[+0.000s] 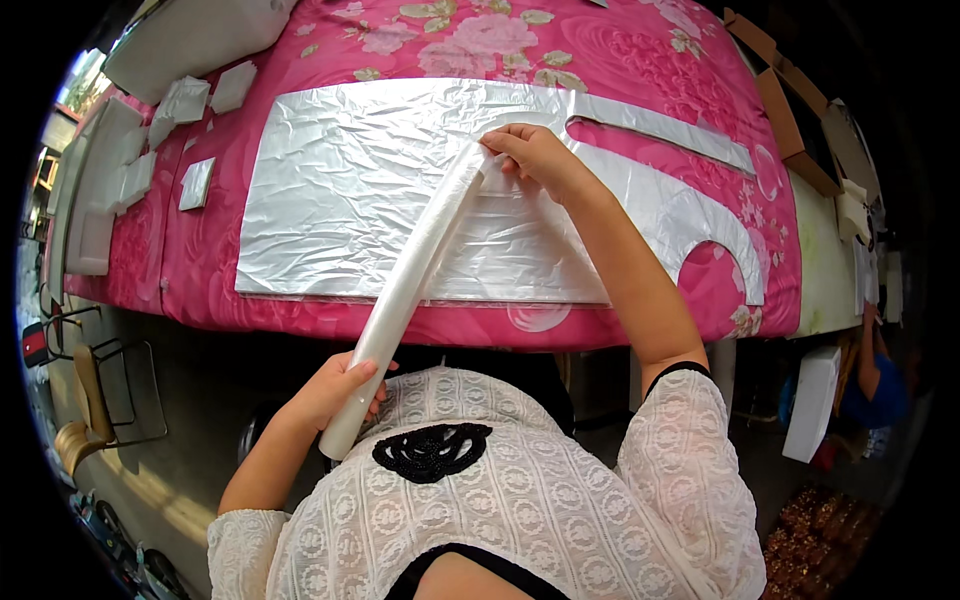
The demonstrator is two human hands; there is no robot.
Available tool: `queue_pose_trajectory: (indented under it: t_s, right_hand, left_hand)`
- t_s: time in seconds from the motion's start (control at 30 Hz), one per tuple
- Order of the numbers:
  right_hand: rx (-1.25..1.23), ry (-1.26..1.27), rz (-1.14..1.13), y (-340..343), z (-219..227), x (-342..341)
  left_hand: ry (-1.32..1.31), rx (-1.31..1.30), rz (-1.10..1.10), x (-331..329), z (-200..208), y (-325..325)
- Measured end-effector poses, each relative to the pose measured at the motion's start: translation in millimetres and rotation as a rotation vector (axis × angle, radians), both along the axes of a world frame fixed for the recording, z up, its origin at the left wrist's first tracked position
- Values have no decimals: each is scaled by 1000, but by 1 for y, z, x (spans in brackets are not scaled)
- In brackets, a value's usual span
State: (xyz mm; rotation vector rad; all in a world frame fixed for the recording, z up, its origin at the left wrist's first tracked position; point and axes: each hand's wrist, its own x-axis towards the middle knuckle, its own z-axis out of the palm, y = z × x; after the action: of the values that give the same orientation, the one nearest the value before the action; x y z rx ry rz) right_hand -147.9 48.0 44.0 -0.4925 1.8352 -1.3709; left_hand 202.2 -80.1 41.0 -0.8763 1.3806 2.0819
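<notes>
Plainly, right fingers [511, 141] pinch and left fingers [360, 373] wrap a long, glossy white roll [414, 268].

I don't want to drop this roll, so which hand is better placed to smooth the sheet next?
Probably your right hand: it's over the sheet, pinching the far end of the roll. Your left hand holds the roll lower, by your body, farther from the sheet.

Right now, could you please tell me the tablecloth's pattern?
The tablecloth is pink floral, clearest in head view.
</notes>
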Motion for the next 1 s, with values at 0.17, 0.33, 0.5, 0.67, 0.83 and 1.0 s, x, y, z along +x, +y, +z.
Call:
queue_pose_trajectory:
  t_s: [0.17, 0.33, 0.5, 0.67, 0.83, 1.0]
  right_hand:
    - [-8, -11, 211, -5, 7, 4]
    - [-71, 32, 141, -2, -4, -9]
    - [14, 339, -208, 60, -26, -106]
    - [97, 428, -395, 121, -23, -153]
    - [-15, 438, -266, 91, -22, -127]
    - [-60, 303, -101, 28, -7, -81]
  left_hand:
    - [4, 12, 7, 1, 0, -1]
    - [28, -50, -33, 3, 6, -2]
    - [-47, -1, -166, 20, 12, -21]
    - [18, -42, -332, 39, 18, -58]
    - [291, -599, -714, -35, 54, -67]
    - [671, -1338, -814, -117, 69, -45]
